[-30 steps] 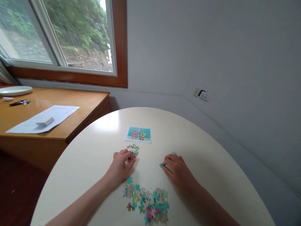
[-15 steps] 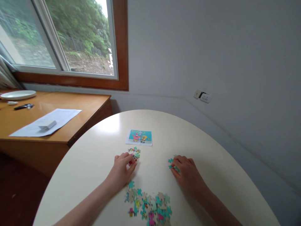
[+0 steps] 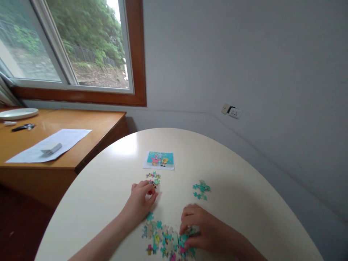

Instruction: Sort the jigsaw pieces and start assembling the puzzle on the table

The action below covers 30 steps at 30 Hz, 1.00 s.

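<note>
Near jigsaw pile (image 3: pixel 166 240): spread loosely at the near edge of the view, with teal, yellow and magenta faces up among pale grey ones that appear to be reverse sides. Pieces are overlapped here, so one is best pinched by its edges and lifted straight up, lest its neighbours be dragged along.
Right teal cluster (image 3: pixel 201 187): laid out on the right, well apart from the pile. If teal pieces are being grouped, it would be best for each to be set down flat beside these, colour up.
Left small cluster (image 3: pixel 154 176): found just beyond the left fingers, in mixed colours; it is best left unbrushed by the wrist or knuckles.
SpongeBob picture sheet (image 3: pixel 160 160): laid flat on the far side of the round table (image 3: pixel 233 174), where it can be consulted without being covered.
Right hand (image 3: pixel 201 225): held low over the right side of the pile, palm down, thumb and fingers pointed left with a modest gap between them. Teal is seen in that gap; whether a piece is gripped cannot be told.
Left hand (image 3: pixel 140 198): rested left of centre, forearm brought in from the near left, index finger and thumb curled close together. Something reddish is seen at the fingertips; whether it is held or merely covered cannot be told.
</note>
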Each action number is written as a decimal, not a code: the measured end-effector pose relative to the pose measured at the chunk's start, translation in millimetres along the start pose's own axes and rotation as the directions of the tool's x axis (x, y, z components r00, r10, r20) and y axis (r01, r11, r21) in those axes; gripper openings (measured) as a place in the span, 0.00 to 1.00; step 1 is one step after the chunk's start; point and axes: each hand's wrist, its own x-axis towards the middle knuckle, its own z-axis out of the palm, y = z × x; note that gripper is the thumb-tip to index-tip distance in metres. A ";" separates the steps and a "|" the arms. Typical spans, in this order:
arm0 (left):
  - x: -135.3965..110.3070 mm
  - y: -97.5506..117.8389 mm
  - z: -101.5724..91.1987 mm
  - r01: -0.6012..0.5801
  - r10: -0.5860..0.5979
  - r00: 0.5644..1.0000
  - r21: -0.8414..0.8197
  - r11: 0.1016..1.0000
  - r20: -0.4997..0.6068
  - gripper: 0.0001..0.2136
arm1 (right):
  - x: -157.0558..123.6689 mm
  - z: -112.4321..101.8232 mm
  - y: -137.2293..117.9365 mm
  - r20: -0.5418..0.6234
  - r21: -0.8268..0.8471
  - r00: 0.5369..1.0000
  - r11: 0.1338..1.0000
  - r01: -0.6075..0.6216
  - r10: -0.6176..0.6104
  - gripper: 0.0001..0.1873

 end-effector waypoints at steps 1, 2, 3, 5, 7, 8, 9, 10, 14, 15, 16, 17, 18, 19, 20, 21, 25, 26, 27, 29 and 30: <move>-0.3 1.3 -0.7 0.003 -0.003 1.000 -0.002 1.000 0.003 0.09 | 0.3 0.1 0.6 -0.003 0.004 1.000 1.000 0.004 -0.004 0.09; -0.6 2.7 -1.5 0.006 -0.006 1.000 -0.005 1.000 0.006 0.09 | 0.5 0.2 1.1 -0.009 0.010 1.000 1.000 0.007 -0.007 0.09; -0.8 4.3 -2.2 0.010 -0.010 1.000 -0.010 1.000 0.009 0.08 | 0.6 0.2 1.4 -0.015 0.021 1.000 1.000 0.009 -0.009 0.09; -1.3 7.1 -3.1 0.011 -0.010 1.000 -0.020 1.000 0.016 0.08 | 0.9 0.3 2.1 -0.036 0.050 0.999 0.999 0.008 -0.007 0.08; -1.9 9.0 -3.0 0.005 -0.004 1.000 -0.032 0.999 0.023 0.08 | 1.4 0.4 2.5 -0.052 0.074 0.999 0.997 0.007 -0.003 0.06; -2.3 9.6 -2.7 0.002 -0.001 1.000 -0.038 0.999 0.026 0.08 | 1.7 0.3 2.6 -0.057 0.081 0.998 0.997 0.008 -0.004 0.04; -2.7 10.2 -2.4 -0.001 0.002 1.000 -0.044 0.999 0.029 0.08 | 2.0 0.2 2.5 -0.062 0.082 0.998 0.997 0.011 -0.006 0.01; -3.1 10.9 -2.1 -0.005 0.007 0.999 -0.050 0.999 0.035 0.08 | 2.3 0.1 2.4 -0.065 0.079 0.998 0.997 0.017 -0.012 0.02; -4.8 15.2 -2.4 -0.027 0.030 0.998 -0.073 0.997 0.049 0.09 | 3.9 0.5 1.8 -0.082 0.087 0.996 0.995 0.041 -0.034 0.10; -5.1 16.6 -2.6 -0.031 0.035 0.998 -0.080 0.996 0.053 0.09 | 4.4 1.0 2.0 -0.084 0.094 0.996 0.995 0.032 -0.024 0.11; -5.5 18.1 -2.7 -0.036 0.041 0.998 -0.090 0.995 0.053 0.09 | 5.0 1.7 2.4 -0.089 0.107 0.996 0.994 0.016 -0.007 0.13; -6.0 19.5 -2.6 -0.045 0.050 0.997 -0.099 0.994 0.050 0.09 | 5.5 2.6 2.9 -0.096 0.125 0.995 0.992 0.001 0.011 0.14; -6.5 20.8 -2.3 -0.056 0.061 0.997 -0.108 0.993 0.048 0.09 | 5.9 3.7 3.6 -0.109 0.147 0.994 0.989 -0.016 0.032 0.15; -7.1 22.0 -1.8 -0.068 0.073 0.996 -0.115 0.991 0.044 0.09 | 6.3 4.9 4.4 -0.127 0.170 0.990 0.985 -0.035 0.057 0.15; -7.9 23.2 -1.2 -0.080 0.085 0.996 -0.121 0.989 0.040 0.10 | 6.7 6.3 5.3 -0.152 0.192 0.985 0.980 -0.055 0.085 0.14; -8.7 24.3 -0.5 -0.094 0.099 0.994 -0.127 0.987 0.038 0.10 | 7.1 7.7 6.3 -0.179 0.215 0.977 0.973 -0.079 0.119 0.14; -12.3 28.4 2.3 -0.156 0.166 0.984 -0.149 0.977 0.060 0.11 | 10.2 14.6 10.8 -0.250 0.359 0.923 0.913 -0.193 0.294 0.12; -13.3 29.4 2.9 -0.170 0.183 0.980 -0.155 0.973 0.074 0.11 | 11.5 16.5 11.8 -0.256 0.418 0.905 0.883 -0.213 0.339 0.12; -14.3 30.6 3.4 -0.182 0.198 0.976 -0.164 0.970 0.091 0.11 | 12.9 18.2 12.7 -0.259 0.479 0.888 0.849 -0.224 0.381 0.13; -16.0 33.3 4.7 -0.192 0.216 0.969 -0.188 0.963 0.119 0.09 | 15.5 20.7 13.4 -0.260 0.584 0.858 0.780 -0.226 0.443 0.14; -16.7 34.7 5.3 -0.191 0.218 0.968 -0.199 0.961 0.127 0.08 | 16.7 21.5 13.0 -0.255 0.624 0.848 0.749 -0.223 0.465 0.14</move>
